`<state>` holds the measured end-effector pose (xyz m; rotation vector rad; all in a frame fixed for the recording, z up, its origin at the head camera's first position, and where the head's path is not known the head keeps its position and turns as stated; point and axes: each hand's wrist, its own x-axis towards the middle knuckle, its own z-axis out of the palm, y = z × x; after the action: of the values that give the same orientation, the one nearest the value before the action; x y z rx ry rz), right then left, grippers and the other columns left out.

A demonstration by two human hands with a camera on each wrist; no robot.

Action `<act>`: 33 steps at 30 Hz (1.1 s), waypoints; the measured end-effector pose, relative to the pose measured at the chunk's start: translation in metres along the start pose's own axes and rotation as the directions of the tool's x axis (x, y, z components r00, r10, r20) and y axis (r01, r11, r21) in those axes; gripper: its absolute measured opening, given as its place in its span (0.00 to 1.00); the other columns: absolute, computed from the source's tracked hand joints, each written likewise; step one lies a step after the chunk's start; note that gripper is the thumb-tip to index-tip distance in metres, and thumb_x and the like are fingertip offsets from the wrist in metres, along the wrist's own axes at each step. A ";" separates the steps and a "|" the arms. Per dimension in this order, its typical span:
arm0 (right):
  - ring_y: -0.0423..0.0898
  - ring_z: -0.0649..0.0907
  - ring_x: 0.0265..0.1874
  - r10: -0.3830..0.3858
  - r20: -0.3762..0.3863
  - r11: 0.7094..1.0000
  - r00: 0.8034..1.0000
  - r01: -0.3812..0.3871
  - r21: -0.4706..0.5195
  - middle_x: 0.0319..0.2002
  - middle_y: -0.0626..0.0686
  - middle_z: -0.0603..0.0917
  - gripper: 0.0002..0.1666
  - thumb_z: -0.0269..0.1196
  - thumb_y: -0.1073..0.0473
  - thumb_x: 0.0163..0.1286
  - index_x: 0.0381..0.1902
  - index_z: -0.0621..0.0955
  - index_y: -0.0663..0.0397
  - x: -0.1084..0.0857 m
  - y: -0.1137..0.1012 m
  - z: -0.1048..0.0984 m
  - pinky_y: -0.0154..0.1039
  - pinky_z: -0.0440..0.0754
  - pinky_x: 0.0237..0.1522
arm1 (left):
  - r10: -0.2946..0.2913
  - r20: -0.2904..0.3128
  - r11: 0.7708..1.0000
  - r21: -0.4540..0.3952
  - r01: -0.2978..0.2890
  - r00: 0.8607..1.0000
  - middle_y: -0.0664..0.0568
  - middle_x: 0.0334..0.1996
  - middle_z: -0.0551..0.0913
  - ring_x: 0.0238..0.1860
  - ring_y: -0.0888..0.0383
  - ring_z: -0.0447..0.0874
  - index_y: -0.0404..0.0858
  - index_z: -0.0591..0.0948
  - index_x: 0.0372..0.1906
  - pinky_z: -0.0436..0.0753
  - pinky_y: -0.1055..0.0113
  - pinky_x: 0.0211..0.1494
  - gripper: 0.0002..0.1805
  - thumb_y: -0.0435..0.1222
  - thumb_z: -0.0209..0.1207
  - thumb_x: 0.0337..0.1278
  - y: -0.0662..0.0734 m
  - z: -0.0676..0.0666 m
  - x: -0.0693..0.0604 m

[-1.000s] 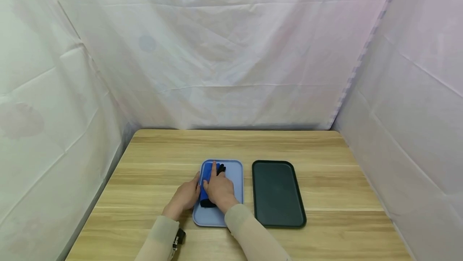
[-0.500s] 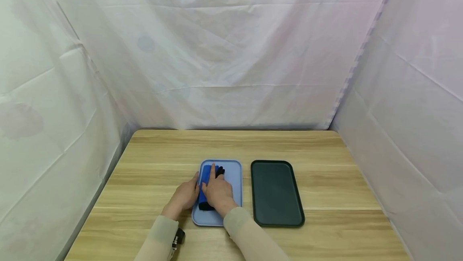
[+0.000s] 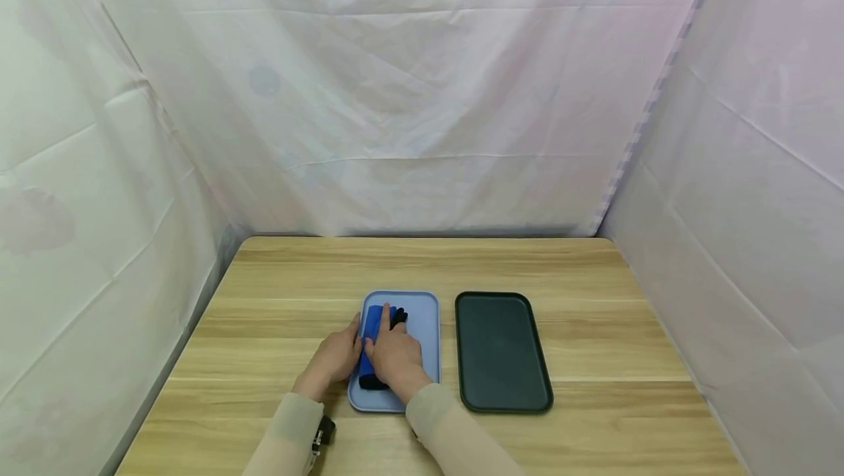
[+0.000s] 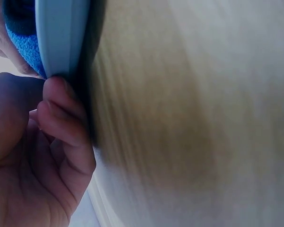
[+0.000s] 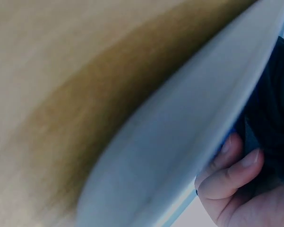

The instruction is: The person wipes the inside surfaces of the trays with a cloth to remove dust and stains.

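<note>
On a light blue tray (image 3: 425, 337) lies a blue and black glove (image 3: 371, 340), fuzzy on its blue side, with black finger ends (image 3: 399, 316) at the far end. My right hand (image 3: 398, 355) grips it from above, index finger stretched along the blue part and thumb at its left. In the right wrist view, curled fingertips (image 5: 248, 161) lie against dark fabric; my palm hides part of the glove. At the tray's left edge my left hand (image 3: 336, 355) holds the rim; the left wrist view has its curled fingertips (image 4: 61, 92) touching the outer wall.
A dark green tray (image 3: 504, 351) lies to the right of the blue one, a narrow gap between them. Both rest on a wood-grain table (image 3: 297, 278). Pale curtains (image 3: 422, 95) stand behind and at both sides. A black wrist device (image 3: 323, 432) sits by my left sleeve.
My right hand has drawn the glove slightly toward me, down along the blue tray's left side. My left hand has stayed at the rim. The whole head view has shifted slightly.
</note>
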<state>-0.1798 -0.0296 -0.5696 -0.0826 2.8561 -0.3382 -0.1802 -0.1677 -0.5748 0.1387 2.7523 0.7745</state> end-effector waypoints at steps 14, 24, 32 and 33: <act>0.51 0.80 0.22 0.001 -0.002 1.000 1.000 -0.001 -0.009 0.53 0.66 0.81 0.50 0.52 0.31 0.77 0.85 0.50 0.45 -0.010 -0.001 -0.001 0.47 0.82 0.26 | -0.003 -0.002 1.000 0.001 0.003 1.000 0.40 0.38 0.85 0.31 0.54 0.82 0.29 0.60 0.80 0.83 0.54 0.44 0.32 0.36 0.50 0.78 0.002 -0.002 -0.001; 0.51 0.81 0.22 -0.007 -0.010 1.000 1.000 0.007 -0.014 0.55 0.66 0.81 0.50 0.52 0.31 0.77 0.85 0.50 0.45 -0.014 -0.001 0.000 0.47 0.83 0.27 | -0.011 0.014 1.000 -0.011 0.011 1.000 0.48 0.26 0.79 0.23 0.57 0.78 0.29 0.58 0.80 0.79 0.61 0.34 0.33 0.36 0.49 0.79 0.003 -0.002 -0.002; 0.51 0.82 0.22 -0.011 -0.024 1.000 1.000 0.011 -0.029 0.56 0.65 0.81 0.49 0.51 0.31 0.78 0.85 0.51 0.45 -0.015 -0.001 0.003 0.47 0.83 0.27 | -0.019 0.015 1.000 -0.022 0.020 1.000 0.48 0.27 0.80 0.24 0.57 0.78 0.30 0.58 0.81 0.79 0.61 0.36 0.33 0.36 0.49 0.79 0.003 -0.003 -0.001; 0.51 0.82 0.22 -0.010 -0.025 0.999 1.000 0.009 -0.033 0.56 0.65 0.81 0.49 0.51 0.31 0.78 0.85 0.51 0.45 -0.015 -0.001 0.003 0.47 0.83 0.27 | -0.023 0.016 0.999 -0.026 0.024 1.000 0.48 0.27 0.80 0.24 0.57 0.78 0.31 0.58 0.81 0.79 0.61 0.36 0.33 0.37 0.49 0.79 0.003 -0.002 -0.001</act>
<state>-0.1640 -0.0302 -0.5686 -0.0995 2.8871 -0.2957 -0.1801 -0.1663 -0.5710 0.1065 2.7227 0.7993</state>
